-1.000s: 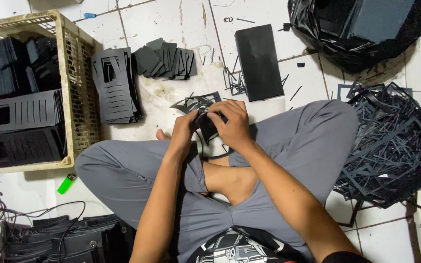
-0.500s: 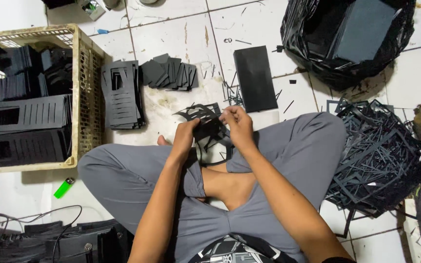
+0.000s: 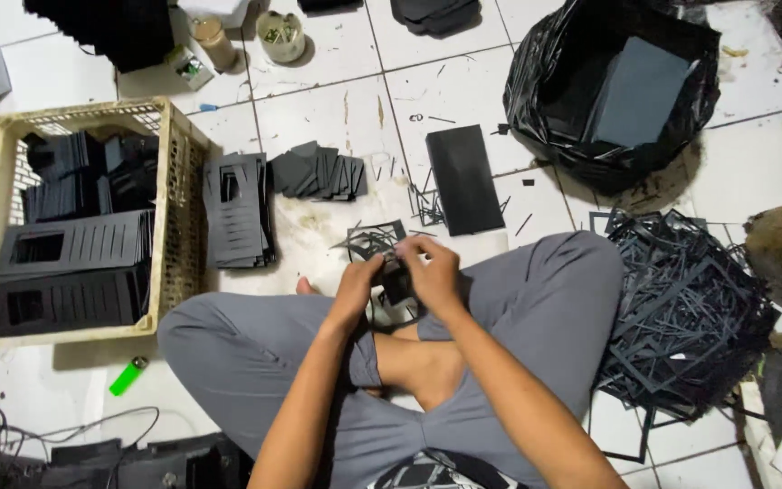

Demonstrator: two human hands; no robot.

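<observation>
On white tiled floor (image 3: 463,81): beige plastic crate (image 3: 178,195) with stacked black die-cut sheets (image 3: 65,272) at left; heap of black offcut frames (image 3: 681,308) at right. Above crossed legs, left hand (image 3: 357,288) and right hand (image 3: 432,272) close together, both gripping small black cut-out card piece (image 3: 397,282) between them. Step seems stripping waste from piece; next move needs careful pull.

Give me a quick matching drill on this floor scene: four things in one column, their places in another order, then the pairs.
Things:
1. lighter
2. black bag
3. wicker basket
4. black cut piece

Places:
A. far right, open on the tiles
B. between the left hand and the right hand
C. on the floor below the basket
D. left side, holding stacked black sheets

Pairs: 1-C, 2-A, 3-D, 4-B
</observation>
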